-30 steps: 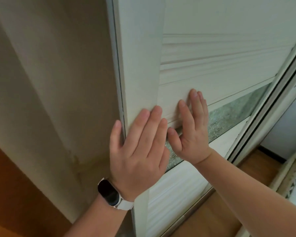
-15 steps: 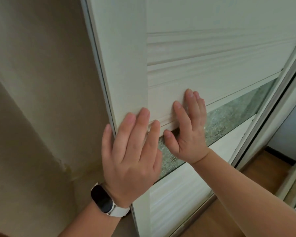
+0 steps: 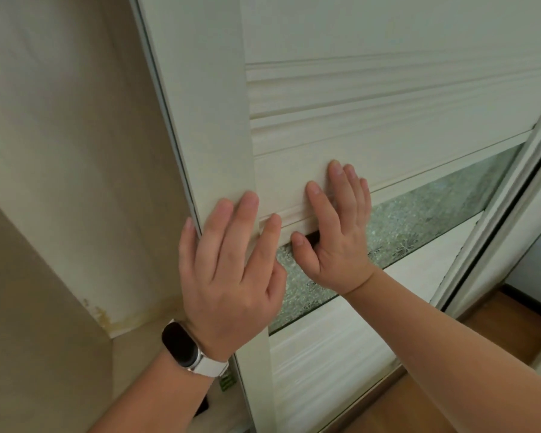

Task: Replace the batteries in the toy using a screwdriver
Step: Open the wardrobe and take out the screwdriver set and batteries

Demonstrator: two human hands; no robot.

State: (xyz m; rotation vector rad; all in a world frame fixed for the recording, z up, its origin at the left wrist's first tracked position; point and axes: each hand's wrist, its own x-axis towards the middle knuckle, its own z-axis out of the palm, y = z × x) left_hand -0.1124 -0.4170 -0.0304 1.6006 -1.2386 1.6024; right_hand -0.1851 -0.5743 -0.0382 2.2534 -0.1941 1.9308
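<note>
The person is pressing both palms against a pale sliding door (image 3: 388, 145). The left hand (image 3: 228, 276) is lying flat, fingers straight, on the door's left edge, close to the wall (image 3: 60, 151). The right hand (image 3: 338, 239) is lying flat on the panel, thumb tucked under the moulding above the frosted glass strip (image 3: 419, 220). Neither is holding anything. No toy, screwdriver or batteries are showing, so I'd say the whole task is waiting. Any sliding room seems to be lying rightward.

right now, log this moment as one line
stage: at white panelled door | left hand: flat on door's edge stile, smartwatch on wrist | right hand: fingers flat on panel above patterned glass strip | toy, screwdriver: not in view
</note>
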